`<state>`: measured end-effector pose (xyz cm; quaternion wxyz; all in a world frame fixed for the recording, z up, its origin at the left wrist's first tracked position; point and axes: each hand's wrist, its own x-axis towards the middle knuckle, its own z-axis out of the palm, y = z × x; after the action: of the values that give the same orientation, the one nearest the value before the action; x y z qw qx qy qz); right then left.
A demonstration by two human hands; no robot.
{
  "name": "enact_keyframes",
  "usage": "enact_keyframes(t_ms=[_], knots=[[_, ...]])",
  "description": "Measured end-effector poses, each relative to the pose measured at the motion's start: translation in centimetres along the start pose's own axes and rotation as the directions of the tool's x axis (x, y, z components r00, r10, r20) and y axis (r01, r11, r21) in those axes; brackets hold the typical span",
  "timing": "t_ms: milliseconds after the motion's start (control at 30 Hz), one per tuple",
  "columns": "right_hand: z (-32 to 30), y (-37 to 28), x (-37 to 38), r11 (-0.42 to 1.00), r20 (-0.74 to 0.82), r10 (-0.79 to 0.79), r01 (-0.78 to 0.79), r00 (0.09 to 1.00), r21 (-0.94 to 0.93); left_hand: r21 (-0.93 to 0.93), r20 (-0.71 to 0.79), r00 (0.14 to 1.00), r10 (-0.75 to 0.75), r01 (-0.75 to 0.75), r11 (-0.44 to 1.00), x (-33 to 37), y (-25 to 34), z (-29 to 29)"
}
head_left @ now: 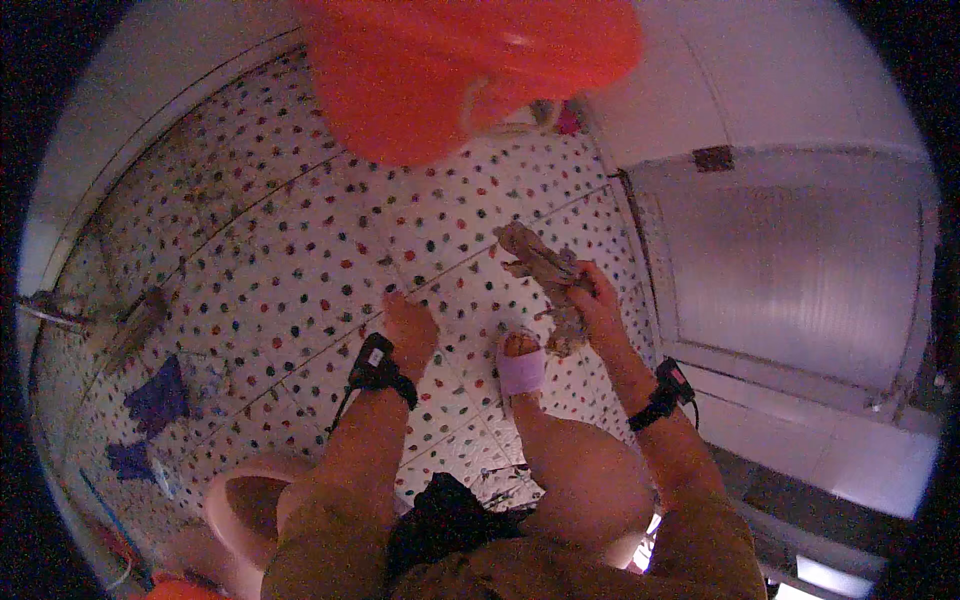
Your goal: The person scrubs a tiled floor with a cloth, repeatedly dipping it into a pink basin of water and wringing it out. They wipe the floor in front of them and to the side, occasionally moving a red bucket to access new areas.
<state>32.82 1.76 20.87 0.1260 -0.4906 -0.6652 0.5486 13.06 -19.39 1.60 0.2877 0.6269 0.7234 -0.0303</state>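
Observation:
My right hand (597,300) is closed on a limp, crumpled brownish cloth (540,258), which spreads up and left from the fingers. A lower part of it hangs beside my foot. My left hand (411,328) is over the speckled floor, with no object visible at it; its fingers are turned away and blurred, so I cannot tell how they are held. Below the cloth is my foot in a lilac slipper (520,371).
A large red-orange plastic object (420,90) fills the top. Purple cloths (158,396) lie on the spotted tile floor (300,240) at left. A frosted panel (795,270) stands at right. Dark straps with small boxes (375,362) circle both wrists.

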Motion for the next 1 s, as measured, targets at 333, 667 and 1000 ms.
enact_keyframes(t_ms=[333,667,1000], knots=[[-10.6,10.6,-3.5,0.961,-0.436,0.09,0.036,0.895,0.273,0.004,-0.221,0.946,-0.237,0.244,0.97,-0.6,0.7,1.1],[-17.8,27.3,-13.7,0.953,-0.677,0.197,0.025,0.709,0.303,0.104,-0.337,0.892,-0.302,0.354,0.93,0.9,-2.4,0.9],[-24.4,33.2,-8.8,0.568,-0.594,-0.312,-0.355,0.742,-0.742,-0.006,-0.37,0.883,-0.288,0.308,0.951,0.4,5.4,-2.4]])
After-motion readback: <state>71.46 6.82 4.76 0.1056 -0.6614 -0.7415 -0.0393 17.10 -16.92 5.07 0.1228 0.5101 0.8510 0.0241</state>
